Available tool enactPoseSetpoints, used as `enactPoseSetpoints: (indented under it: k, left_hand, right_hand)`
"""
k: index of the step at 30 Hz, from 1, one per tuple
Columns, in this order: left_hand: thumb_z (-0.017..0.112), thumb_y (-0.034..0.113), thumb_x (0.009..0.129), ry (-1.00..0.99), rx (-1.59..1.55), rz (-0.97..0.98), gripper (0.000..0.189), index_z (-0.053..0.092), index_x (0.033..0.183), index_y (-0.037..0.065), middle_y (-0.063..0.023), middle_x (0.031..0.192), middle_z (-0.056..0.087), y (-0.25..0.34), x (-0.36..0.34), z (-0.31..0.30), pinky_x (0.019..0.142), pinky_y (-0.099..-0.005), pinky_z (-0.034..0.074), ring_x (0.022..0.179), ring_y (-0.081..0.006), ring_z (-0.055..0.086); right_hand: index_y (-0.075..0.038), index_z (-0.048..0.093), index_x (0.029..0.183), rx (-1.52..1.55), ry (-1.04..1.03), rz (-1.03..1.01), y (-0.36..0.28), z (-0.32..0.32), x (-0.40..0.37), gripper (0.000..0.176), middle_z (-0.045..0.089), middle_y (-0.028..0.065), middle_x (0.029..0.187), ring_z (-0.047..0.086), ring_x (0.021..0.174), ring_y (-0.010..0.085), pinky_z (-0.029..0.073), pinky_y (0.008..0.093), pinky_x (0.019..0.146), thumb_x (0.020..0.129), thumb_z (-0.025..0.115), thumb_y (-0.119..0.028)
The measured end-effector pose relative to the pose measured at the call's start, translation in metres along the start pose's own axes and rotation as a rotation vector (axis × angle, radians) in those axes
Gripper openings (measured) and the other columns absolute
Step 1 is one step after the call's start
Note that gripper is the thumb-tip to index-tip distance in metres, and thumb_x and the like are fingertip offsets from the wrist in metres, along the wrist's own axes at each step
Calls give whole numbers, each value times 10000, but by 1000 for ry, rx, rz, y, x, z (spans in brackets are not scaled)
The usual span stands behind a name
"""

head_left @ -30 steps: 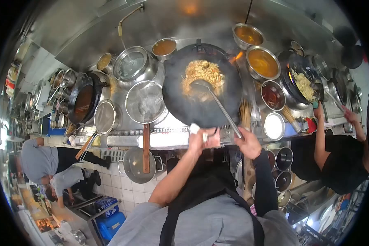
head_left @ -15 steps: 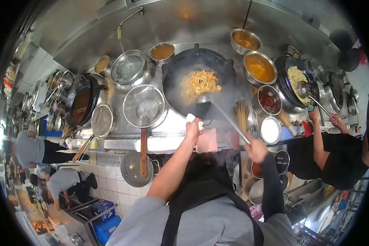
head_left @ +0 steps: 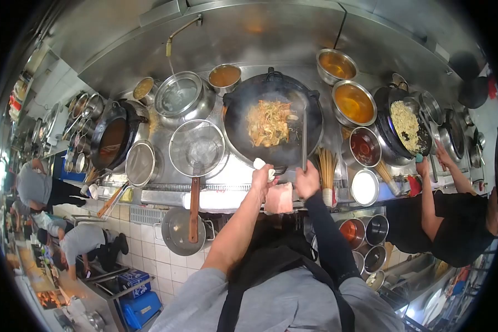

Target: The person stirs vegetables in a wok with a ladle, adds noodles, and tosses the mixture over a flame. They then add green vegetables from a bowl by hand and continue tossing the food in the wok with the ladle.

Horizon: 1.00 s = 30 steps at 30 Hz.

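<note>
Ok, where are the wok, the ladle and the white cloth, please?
wok [head_left: 235, 119]: head view, on its dark inner wall.
ladle [head_left: 304, 141]: head view, on the middle of its handle.
white cloth [head_left: 259, 164]: head view, on its free upper end.

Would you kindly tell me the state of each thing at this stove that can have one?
wok, on the burner, noodles inside
left hand, closed on the white cloth at the wok's near rim
right hand, closed on the ladle handle
strainer, empty, beside the wok
tap, seemingly running into the steel pot
side wok, filled with brown liquid
</note>
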<state>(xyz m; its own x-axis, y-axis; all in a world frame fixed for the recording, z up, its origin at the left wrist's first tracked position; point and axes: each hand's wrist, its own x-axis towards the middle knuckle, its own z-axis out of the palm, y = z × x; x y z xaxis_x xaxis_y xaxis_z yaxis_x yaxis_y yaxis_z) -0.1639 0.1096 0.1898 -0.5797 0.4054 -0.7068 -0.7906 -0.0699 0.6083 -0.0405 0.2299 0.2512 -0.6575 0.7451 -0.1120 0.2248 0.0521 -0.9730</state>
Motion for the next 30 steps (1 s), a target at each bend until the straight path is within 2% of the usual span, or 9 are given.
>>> enactPoseSetpoints:
  k: [1,4,8,12,15,18,21,23,30]
  left_hand:
    - [663,190,886,-9,-3,-7,228,588,1001,8,-109,847,632,1,0,0,501,-312,528,653,-243,659]
    - [657,185,897,-36,-30,-33,211,585,1007,20,-109,861,625,-2,9,-4,495,-312,506,633,-239,634]
    - [661,190,898,-70,-57,-70,194,584,983,33,-102,845,609,-1,13,-6,490,-311,474,641,-234,613]
    - [665,166,877,-77,-23,-202,177,578,967,40,-96,836,599,20,12,-4,503,-307,472,676,-231,619]
    - [652,149,869,-65,49,-116,166,570,965,43,-90,815,590,8,17,-8,490,-296,458,655,-221,609]
    - [637,147,878,29,-145,33,164,560,975,39,-83,795,590,-8,-41,10,464,-297,443,593,-206,595]
    - [599,117,927,-86,-75,-155,95,556,962,40,-94,837,591,2,-119,8,446,-263,424,631,-206,590]
    - [591,126,936,-80,-115,-162,97,550,976,48,-88,817,589,15,-132,8,413,-233,381,603,-204,590]
    - [594,145,921,-69,14,15,102,564,977,65,-84,780,598,-48,-68,-36,425,-268,424,595,-208,602]
  right_hand:
    - [-32,523,1115,-190,114,-211,8,16,10,168,526,43,676,488,442,130,376,320,358,970,554,-111]
    - [-6,528,1182,80,-159,357,-7,32,38,308,626,219,776,617,587,369,503,452,546,901,576,-122]
    - [-59,468,1365,-421,-318,-356,58,-4,29,492,653,310,966,622,936,503,493,531,835,902,591,-170]
    - [-141,442,1440,-897,-357,-216,52,-92,-42,538,639,252,1204,652,919,476,516,552,825,915,559,-132]
    - [-122,442,1437,-807,-231,-291,65,-121,-97,520,670,245,1030,636,878,498,523,546,762,928,547,-119]
    - [-120,453,1435,-564,-242,-259,36,-127,-134,477,656,162,778,652,644,386,522,448,573,969,552,-110]
    - [-100,486,1418,47,-469,438,-72,-155,-150,429,548,26,638,537,471,160,419,301,415,998,571,-110]
    - [-74,512,1396,44,-467,512,-122,-169,-152,404,464,-47,650,411,470,20,326,212,371,1000,585,-104]
    - [-12,526,1350,5,-452,345,-62,-118,-113,388,480,-31,661,435,436,64,348,248,380,979,599,-99]
